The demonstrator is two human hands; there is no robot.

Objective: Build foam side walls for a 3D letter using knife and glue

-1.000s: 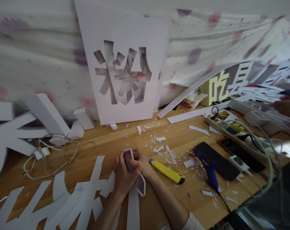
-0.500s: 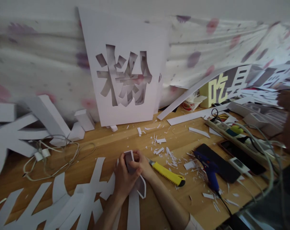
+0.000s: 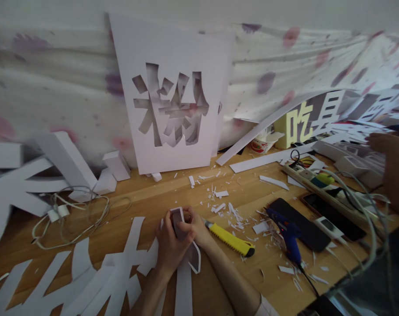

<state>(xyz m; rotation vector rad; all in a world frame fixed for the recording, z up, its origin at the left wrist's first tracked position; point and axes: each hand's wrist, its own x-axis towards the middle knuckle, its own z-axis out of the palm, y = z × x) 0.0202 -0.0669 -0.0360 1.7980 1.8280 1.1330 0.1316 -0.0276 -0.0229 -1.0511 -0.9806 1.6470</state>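
Note:
Both my hands hold a small hollow piece of white foam board (image 3: pixel 194 258) with raised side walls and a greyish inside. My left hand (image 3: pixel 169 245) wraps around its left side, fingers closed. From the right, my right hand (image 3: pixel 195 228) grips the upper part, its thumb pressing the inside of the wall. Under the piece lies a long white foam-board strip (image 3: pixel 183 292), pointing toward me. Just right of my hands rests a yellow utility knife (image 3: pixel 232 239). A blue hot glue gun (image 3: pixel 289 239) lies farther right.
A white board (image 3: pixel 173 160) with a cut-out character leans on the wall. White cut-out letters (image 3: pixel 97 281) and a cable (image 3: pixel 103 215) lie left. Scraps (image 3: pixel 234 213), a black phone (image 3: pixel 294 224) and a power strip (image 3: pixel 337 197) lie right. Another person's hand (image 3: pixel 392 162) is at far right.
My hands and the foam-board piece look almost unmoved. At far right, the other person's hand has come farther into view, toward the left.

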